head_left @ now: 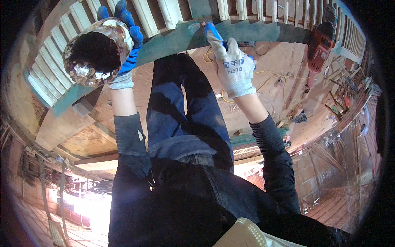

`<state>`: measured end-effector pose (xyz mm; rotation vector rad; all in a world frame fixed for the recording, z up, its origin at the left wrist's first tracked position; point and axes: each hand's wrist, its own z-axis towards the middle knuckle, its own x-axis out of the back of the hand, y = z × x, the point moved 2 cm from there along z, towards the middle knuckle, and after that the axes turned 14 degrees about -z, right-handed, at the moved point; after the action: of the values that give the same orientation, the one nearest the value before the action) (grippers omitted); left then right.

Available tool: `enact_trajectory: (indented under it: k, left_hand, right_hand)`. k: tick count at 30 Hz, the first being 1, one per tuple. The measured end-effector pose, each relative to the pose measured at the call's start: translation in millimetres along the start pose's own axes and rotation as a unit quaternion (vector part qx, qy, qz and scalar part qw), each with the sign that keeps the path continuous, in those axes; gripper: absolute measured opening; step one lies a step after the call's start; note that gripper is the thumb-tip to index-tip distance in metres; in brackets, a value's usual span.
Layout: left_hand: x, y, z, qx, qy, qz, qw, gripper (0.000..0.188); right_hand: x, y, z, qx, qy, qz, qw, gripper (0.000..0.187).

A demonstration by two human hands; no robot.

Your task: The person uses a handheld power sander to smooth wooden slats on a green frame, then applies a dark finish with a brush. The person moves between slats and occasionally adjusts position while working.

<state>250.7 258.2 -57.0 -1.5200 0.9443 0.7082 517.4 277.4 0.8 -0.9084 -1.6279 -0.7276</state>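
My left hand (132,51), in a blue-and-white work glove, grips a round, open-topped can (91,74) by its side. Brown and white residue crusts the can, and its inside is too dark to make out. Gloved the same way, my right hand (234,68) reaches to a green rail (263,36). One finger points to a small reddish-brown spot on the rail while the others curl in. Whatever those curled fingers hold, if anything, is hidden. White slats (142,16) join the rail, which lies across the far side of my legs.
A red-and-black power tool (320,49) rests on the slats at the right. A yellow cord (284,88) winds over the dusty brown floor (267,66). Wooden boards (88,142) lie at the left, and a small black heap (300,117) at the right.
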Motion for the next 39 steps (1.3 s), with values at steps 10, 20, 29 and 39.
enact_trajectory:
  k: [10, 20, 29, 39]
  left_hand:
    - [2, 3, 1, 0.008, -0.015, -0.001, 1.000, 0.047]
    - [1, -2, 0, 0.000, -0.008, 0.001, 1.000, 0.045]
    - [4, 5, -1, -0.004, -0.015, 0.022, 1.000, 0.046]
    - [0, -1, 0, -0.012, -0.007, 0.016, 1.000, 0.046]
  right_hand:
    - [20, 2, -5, -0.016, -0.048, 0.021, 0.998, 0.045]
    - [31, -8, -2, -0.021, -0.091, 0.007, 0.996, 0.047]
    - [30, -2, -7, 0.003, -0.038, 0.018, 0.999, 0.042]
    - [26, -2, -13, -0.010, -0.045, 0.051, 0.998, 0.041]
